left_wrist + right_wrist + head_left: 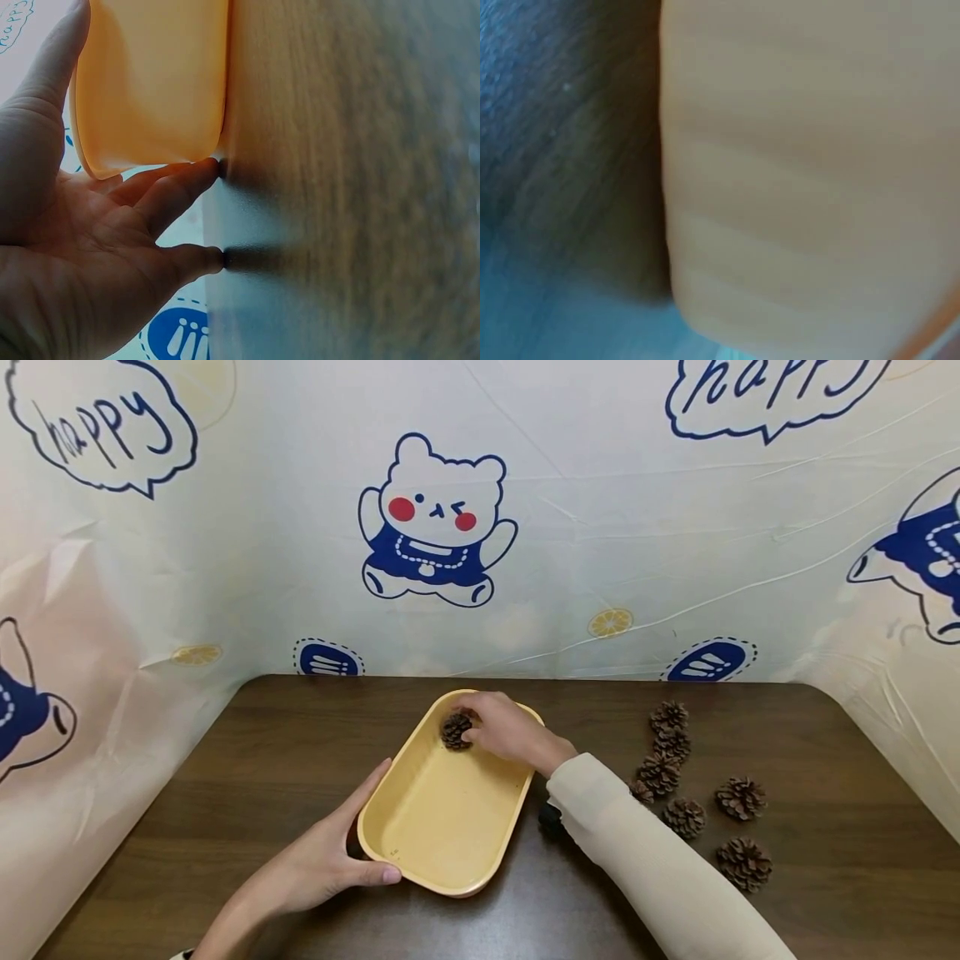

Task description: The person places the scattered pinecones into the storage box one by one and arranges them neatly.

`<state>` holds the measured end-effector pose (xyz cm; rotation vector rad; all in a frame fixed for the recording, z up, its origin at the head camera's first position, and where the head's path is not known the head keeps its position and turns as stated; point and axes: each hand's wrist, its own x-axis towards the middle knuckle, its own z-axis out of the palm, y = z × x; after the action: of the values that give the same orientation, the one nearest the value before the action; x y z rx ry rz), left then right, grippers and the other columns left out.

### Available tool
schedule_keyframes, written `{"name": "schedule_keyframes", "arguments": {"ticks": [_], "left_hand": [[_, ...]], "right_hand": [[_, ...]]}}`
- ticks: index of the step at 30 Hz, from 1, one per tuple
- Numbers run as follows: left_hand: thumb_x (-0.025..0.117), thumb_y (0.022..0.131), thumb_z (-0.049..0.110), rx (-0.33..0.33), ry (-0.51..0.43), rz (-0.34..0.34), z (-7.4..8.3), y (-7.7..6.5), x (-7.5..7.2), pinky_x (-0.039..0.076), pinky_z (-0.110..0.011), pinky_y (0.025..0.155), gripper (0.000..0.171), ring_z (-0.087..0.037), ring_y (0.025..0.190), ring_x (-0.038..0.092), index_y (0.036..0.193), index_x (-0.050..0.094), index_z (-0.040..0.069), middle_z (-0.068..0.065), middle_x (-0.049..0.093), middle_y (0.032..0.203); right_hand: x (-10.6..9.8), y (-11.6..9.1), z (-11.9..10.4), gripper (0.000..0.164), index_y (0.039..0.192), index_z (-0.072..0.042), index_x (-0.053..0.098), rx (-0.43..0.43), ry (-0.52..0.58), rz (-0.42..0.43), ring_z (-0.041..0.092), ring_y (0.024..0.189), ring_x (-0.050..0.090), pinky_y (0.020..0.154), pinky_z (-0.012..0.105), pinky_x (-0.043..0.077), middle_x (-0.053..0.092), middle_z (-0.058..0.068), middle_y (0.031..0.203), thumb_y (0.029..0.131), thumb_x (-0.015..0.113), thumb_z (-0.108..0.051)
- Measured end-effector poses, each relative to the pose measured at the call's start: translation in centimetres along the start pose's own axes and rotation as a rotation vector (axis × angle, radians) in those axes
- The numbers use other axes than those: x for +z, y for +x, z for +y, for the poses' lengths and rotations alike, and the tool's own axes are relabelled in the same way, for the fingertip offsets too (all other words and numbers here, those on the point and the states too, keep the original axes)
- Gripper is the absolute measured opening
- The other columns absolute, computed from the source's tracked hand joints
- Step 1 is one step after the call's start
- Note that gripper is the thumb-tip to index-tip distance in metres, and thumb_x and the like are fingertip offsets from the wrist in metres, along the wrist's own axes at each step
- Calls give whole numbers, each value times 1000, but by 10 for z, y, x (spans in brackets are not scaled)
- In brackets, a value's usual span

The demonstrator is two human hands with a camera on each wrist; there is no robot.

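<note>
A yellow plastic tray (442, 810) lies slanted on the brown table. My left hand (322, 860) grips its near left corner, thumb along the near edge and forefinger along the left side. In the left wrist view, the left hand (112, 217) has its thumb against one side of the tray (157, 82), and two fingertips touch the tabletop. Inside the tray's far end, my right hand (510, 727) pinches a brown pine cone (454, 732) near the far left corner. The right wrist view holds only the tray's blurred outer wall (802, 165); the hand is hidden there.
Several pine cones (660, 774) lie right of the tray, some in a row, with another pine cone (744, 864) nearer. A small black object (550, 820) is partly hidden by the right sleeve. Behind the table (300, 727) hangs a printed cloth (555, 552).
</note>
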<state>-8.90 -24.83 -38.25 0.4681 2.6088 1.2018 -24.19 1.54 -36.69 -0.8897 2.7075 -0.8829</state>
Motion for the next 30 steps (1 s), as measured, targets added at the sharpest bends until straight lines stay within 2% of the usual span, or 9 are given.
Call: {"name": "schedule_keyframes", "arguments": {"ticks": [9, 15, 19, 22, 24, 28, 30], "left_hand": [[90, 80, 46, -4, 24, 3, 2, 0, -1, 36, -18, 111, 122, -36, 148, 40, 170, 10, 29, -14, 30, 172], [90, 80, 46, -14, 16, -3, 1, 2, -1, 36, -20, 111, 122, -35, 148, 40, 170, 9, 32, -14, 30, 172], [89, 80, 47, -32, 17, -11, 2, 6, 0, 38, -45, 118, 122, -36, 151, 38, 170, 7, 35, -14, 28, 172], [89, 80, 49, -40, 18, -15, 2, 6, 0, 33, -63, 116, 123, -37, 152, 35, 170, 6, 35, -14, 27, 173], [89, 80, 48, -39, 18, -13, 2, 5, 0, 34, -61, 116, 123, -38, 152, 35, 170, 6, 35, -14, 27, 173], [89, 80, 48, -26, 26, -5, 0, 2, -1, 37, -42, 118, 123, -36, 151, 36, 170, 7, 34, -14, 28, 172], [89, 80, 49, -25, 24, -5, 0, 2, -1, 37, -38, 118, 122, -36, 151, 37, 170, 7, 34, -14, 29, 172]], "right_hand": [[-14, -13, -7, 45, 140, 0, 63, -55, -57, 73, 29, 127, 65, 108, 42, 52, 69, 16, 137, 97, 73, -6], [-26, -24, -10, 46, 141, 2, 62, -96, -82, 96, 32, 125, 65, 108, 43, 52, 68, 19, 138, 97, 72, -5], [-33, -34, -10, 47, 142, 1, 61, -74, -90, 116, 32, 127, 64, 108, 44, 52, 66, 18, 140, 97, 73, -6], [-39, -45, -11, 48, 143, 1, 61, -71, -89, 131, 33, 129, 63, 109, 45, 51, 66, 17, 142, 97, 73, -6], [-42, -52, -13, 48, 142, 1, 61, -87, -92, 143, 33, 130, 63, 110, 46, 51, 66, 18, 141, 97, 74, -6], [-51, -68, -16, 46, 140, 2, 63, -105, -106, 181, 33, 130, 63, 111, 47, 49, 68, 17, 139, 95, 75, -5], [-56, -76, -16, 45, 138, 2, 64, -107, -110, 202, 33, 128, 64, 110, 48, 50, 69, 18, 136, 95, 75, -4]]}}
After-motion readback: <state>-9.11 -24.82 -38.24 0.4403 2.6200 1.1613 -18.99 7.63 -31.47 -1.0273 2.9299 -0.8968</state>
